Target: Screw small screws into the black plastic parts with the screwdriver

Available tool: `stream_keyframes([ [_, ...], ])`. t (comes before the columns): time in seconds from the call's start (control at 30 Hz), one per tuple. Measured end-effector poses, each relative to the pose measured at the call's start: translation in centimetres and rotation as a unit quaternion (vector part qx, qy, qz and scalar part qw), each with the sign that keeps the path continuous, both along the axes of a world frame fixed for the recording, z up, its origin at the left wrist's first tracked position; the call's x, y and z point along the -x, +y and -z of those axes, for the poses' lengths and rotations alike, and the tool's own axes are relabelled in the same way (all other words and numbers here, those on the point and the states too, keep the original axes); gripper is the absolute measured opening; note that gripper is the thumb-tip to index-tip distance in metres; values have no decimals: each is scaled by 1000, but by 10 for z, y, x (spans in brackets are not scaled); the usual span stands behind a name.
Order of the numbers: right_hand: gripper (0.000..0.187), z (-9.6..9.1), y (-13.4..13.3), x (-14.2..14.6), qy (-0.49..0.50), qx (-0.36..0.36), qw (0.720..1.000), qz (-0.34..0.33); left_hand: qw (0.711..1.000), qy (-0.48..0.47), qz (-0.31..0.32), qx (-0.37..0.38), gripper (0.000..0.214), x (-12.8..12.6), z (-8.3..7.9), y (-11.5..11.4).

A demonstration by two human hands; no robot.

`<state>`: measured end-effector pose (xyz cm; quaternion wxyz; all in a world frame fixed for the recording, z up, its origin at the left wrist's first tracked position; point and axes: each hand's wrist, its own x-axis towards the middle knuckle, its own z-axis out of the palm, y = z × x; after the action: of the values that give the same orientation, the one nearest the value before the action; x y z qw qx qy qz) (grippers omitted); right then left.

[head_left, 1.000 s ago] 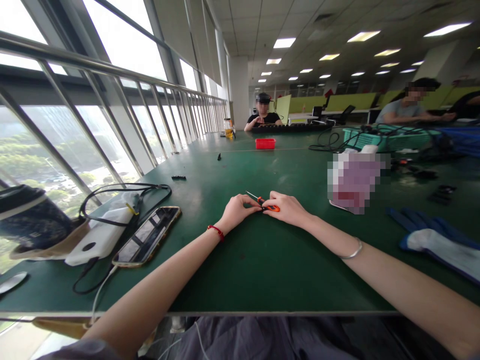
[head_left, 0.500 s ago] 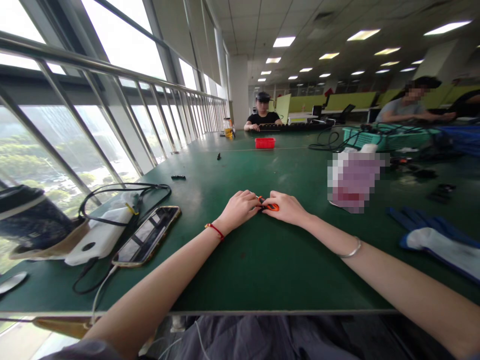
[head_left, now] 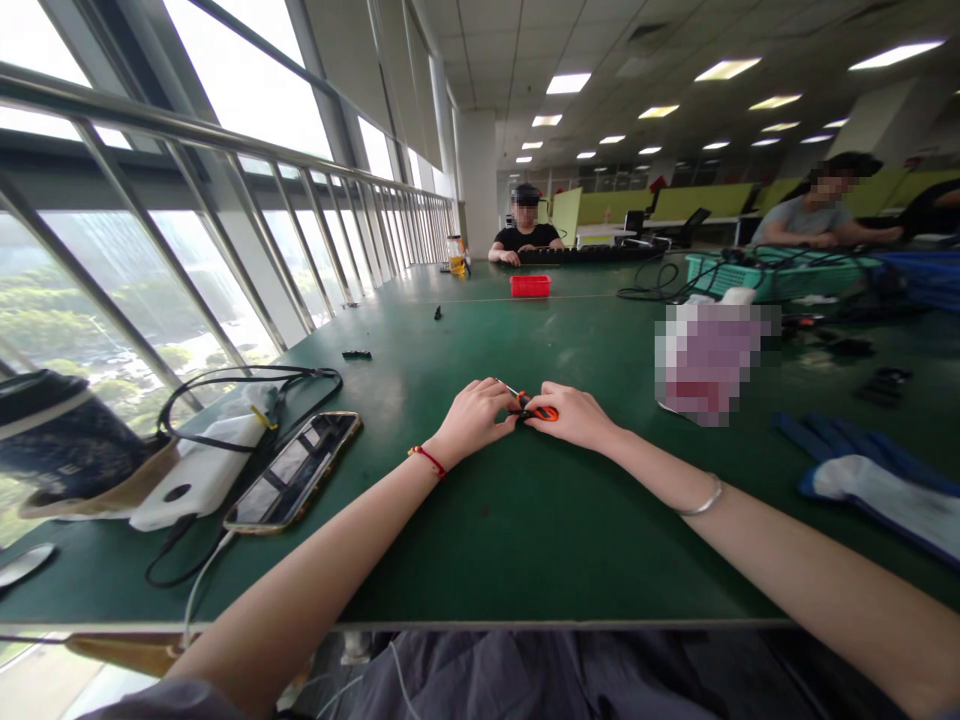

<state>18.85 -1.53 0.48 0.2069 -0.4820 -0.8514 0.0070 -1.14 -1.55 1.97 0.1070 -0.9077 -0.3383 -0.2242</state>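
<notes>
Both hands meet over the middle of the green table around a screwdriver (head_left: 546,412) with an orange and black handle. Its thin metal shaft points away to the upper left. My right hand (head_left: 574,413) is closed around the handle, with the orange rear end showing below the fingers. The curled fingers and thumb of my left hand (head_left: 477,410) pinch at the front of the handle, beside the shaft. Something dark shows between the two thumbs, too small to make out. My fingers hide part of the handle.
To the left lie a phone (head_left: 296,475), a white power bank-like block (head_left: 199,470), black cables and a dark cup (head_left: 67,435). Blue-white gloves (head_left: 885,485) and a blurred packet (head_left: 712,360) are right. Ahead stand a red box (head_left: 530,287) and green basket (head_left: 772,280); two people sit beyond.
My left fingers have lifted and shifted slightly, so more of the screwdriver's metal shaft shows. My right hand has hardly moved and keeps its hold on the handle.
</notes>
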Motion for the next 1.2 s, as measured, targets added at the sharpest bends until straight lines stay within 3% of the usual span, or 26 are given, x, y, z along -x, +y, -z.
stream_keyframes([
  [0.63, 25, -2, -2, -1, -24, 16, 999, 32, 994, -57, -93, -11, 17, 34, -17, 13],
  [0.77, 22, -2, -1, -2, -12, 11, 999, 36, 994, -78, -72, 12, 16, 26, -19, 6],
  [1.0, 28, -3, 6, -11, 52, 14, 997, 62, 987, -86, 22, 137, 11, -1, -20, -21],
  [1.2, 32, -4, 13, -22, 40, 18, 994, 101, 988, -57, -29, 143, 12, -8, -3, -19],
])
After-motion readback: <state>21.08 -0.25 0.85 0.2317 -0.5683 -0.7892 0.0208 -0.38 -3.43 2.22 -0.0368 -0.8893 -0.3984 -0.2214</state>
